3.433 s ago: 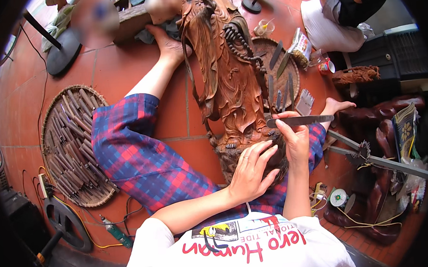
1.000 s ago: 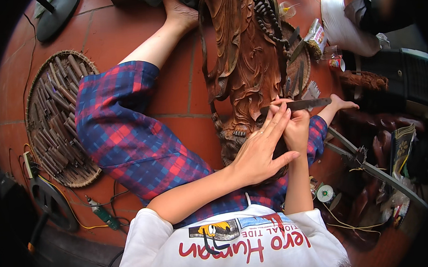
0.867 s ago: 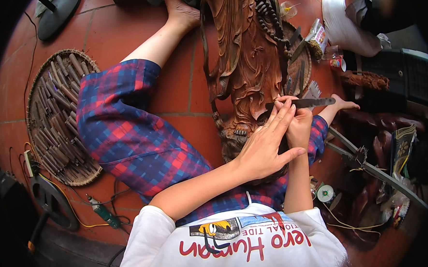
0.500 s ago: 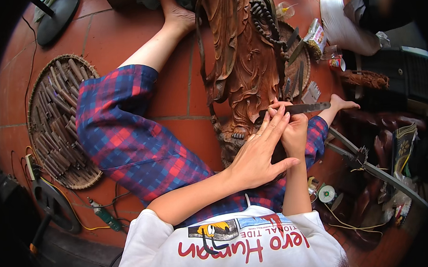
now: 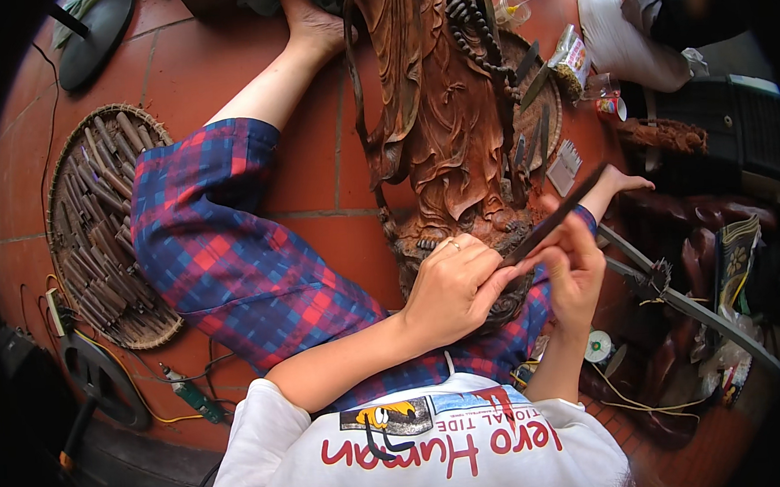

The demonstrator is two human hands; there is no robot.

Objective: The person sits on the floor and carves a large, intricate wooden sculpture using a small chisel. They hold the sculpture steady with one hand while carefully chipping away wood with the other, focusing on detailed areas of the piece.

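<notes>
Pinching the lower end of a dark flat bar (image 5: 573, 199) between thumb and bent fingers, as far as you can tell, your left hand (image 5: 458, 288) sits at about four o'clock of your view. Your right hand (image 5: 577, 273) is around the bar's middle, its fingers loosely curled; blur hides whether they grip, so you cannot tell. The bar is at about three o'clock, just over the lower edge of the carved wooden statue (image 5: 455, 134). Its long axis slants, far end pointing between one and two o'clock, near end between seven and eight.

Expect the bar to feel stiff and light, likely smooth on its broad faces; hold it by those, keeping skin off the narrow edges. The statue looks dense, hard and heavy, its long axis running roughly twelve to six o'clock, with the chunky base (image 5: 411, 264) toward you. Take hold there if you need to steady it; the slender strand (image 5: 358, 113) along its ten o'clock side looks easiest to snap.
</notes>
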